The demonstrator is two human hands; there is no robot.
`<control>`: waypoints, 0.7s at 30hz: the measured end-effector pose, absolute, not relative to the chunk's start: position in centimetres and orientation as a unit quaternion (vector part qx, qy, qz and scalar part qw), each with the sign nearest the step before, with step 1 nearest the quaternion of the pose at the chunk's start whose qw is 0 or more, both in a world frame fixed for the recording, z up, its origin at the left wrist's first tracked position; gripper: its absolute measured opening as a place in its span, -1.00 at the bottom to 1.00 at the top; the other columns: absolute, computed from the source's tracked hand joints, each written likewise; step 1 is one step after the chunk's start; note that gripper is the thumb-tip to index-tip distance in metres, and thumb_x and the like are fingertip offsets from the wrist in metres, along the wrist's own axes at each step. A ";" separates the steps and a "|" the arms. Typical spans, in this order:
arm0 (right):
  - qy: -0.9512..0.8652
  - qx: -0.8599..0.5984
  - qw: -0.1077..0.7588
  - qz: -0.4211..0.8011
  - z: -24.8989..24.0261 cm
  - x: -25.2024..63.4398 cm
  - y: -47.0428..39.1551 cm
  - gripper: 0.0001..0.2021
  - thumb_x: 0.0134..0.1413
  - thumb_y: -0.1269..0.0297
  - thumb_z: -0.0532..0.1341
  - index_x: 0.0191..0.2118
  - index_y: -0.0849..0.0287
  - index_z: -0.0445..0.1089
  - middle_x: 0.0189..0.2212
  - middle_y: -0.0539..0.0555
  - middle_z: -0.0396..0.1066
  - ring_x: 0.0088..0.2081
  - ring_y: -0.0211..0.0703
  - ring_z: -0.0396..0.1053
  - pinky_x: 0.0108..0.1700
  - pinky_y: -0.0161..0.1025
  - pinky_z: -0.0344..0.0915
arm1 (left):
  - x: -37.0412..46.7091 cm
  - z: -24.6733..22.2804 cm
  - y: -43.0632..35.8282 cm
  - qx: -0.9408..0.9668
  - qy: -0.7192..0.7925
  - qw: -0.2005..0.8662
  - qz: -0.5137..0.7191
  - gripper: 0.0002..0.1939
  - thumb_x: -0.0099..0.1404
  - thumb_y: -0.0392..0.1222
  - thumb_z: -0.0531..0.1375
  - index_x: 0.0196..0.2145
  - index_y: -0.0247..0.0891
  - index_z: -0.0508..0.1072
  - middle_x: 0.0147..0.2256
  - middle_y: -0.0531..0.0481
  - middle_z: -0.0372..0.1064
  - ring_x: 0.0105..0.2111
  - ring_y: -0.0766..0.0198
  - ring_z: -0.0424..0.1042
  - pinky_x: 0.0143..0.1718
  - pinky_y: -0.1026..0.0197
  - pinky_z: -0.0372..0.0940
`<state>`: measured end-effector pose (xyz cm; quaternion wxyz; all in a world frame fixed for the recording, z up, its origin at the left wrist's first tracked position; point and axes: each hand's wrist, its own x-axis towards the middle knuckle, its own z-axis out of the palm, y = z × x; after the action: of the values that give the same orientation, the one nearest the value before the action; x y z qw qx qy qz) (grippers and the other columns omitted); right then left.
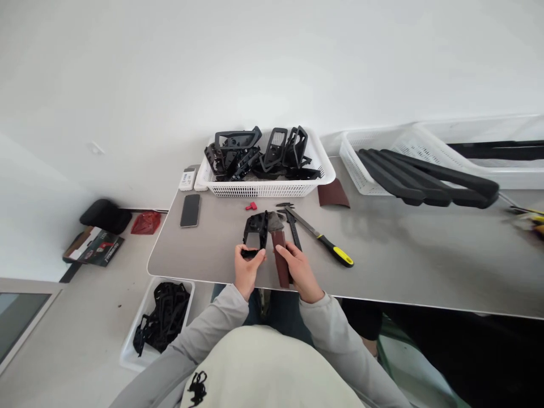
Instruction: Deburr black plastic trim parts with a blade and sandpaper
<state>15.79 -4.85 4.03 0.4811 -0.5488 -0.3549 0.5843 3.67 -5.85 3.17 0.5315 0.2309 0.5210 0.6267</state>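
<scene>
Between thumb and fingers, my left hand (249, 266) grips a black plastic frame (256, 224) by its near end, above the table's front edge. My right hand (300, 271) is closed on a strip of brown sandpaper (279, 255), which looks folded or wrapped and has a worn grey far end. The sandpaper's far end is close beside the frame's right side; whether they touch I cannot tell. Just right of the sandpaper lies a black caliper (293, 226). A file (335, 249) with a black and yellow handle rests beside it.
A white basket (263, 190) of black frames stands behind, with a brown sandpaper sheet (334, 194) by it. A phone (190, 211) and a small red piece (251, 206) lie leftward. More baskets (361, 170) hold long black parts (425, 175). A floor bin (190, 300) is below left.
</scene>
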 end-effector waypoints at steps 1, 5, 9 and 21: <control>-0.351 -0.550 0.492 0.576 3.8 15.5 -4.7 -0.59 -0.15 -0.03 0.31 -0.22 0.14 0.40 -0.42 -0.02 0.44 -0.45 -0.20 0.32 -0.40 -0.26 0.26 | 3.8 3.2 -6.3 0.245 0.520 0.532 0.622 -0.41 -0.18 -0.02 0.45 -0.38 -0.17 0.12 -0.44 0.17 0.33 -0.49 0.34 0.43 -0.29 0.16 0.35; -0.338 -0.541 0.520 0.568 3.2 14.8 -4.3 -0.54 -0.14 -0.03 0.31 -0.15 0.14 0.32 -0.38 0.00 0.44 -0.36 -0.15 0.37 -0.29 -0.21 0.31 | 4.2 3.4 -8.1 0.320 0.511 0.530 0.596 -0.46 -0.13 -0.06 0.45 -0.39 -0.17 0.15 -0.41 0.10 0.35 -0.41 0.32 0.42 -0.25 0.18 0.33; -0.334 -0.477 0.533 0.614 3.2 15.1 -4.4 -0.59 -0.15 0.07 0.34 -0.18 0.12 0.29 -0.46 -0.06 0.40 -0.41 -0.17 0.38 -0.32 -0.22 0.32 | 3.8 2.8 -9.7 0.381 0.462 0.542 0.590 -0.55 0.01 -0.02 0.39 -0.38 -0.17 0.18 -0.34 0.03 0.36 -0.32 0.27 0.40 -0.21 0.16 0.32; -0.544 -0.441 0.401 0.591 2.7 17.5 -6.3 -0.43 -0.14 0.23 0.30 0.08 0.16 0.29 -0.05 0.10 0.45 -0.06 -0.02 0.40 0.02 -0.08 0.29 | 1.6 5.4 -5.0 0.181 0.514 0.603 0.583 -0.45 -0.12 0.09 0.41 -0.25 -0.25 0.36 -0.42 0.07 0.40 -0.48 0.33 0.39 -0.43 0.29 0.26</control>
<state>17.47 -6.29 2.71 0.4011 -0.4408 -0.5442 0.5906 1.61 -5.00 5.39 0.6027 0.1806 0.5136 0.5835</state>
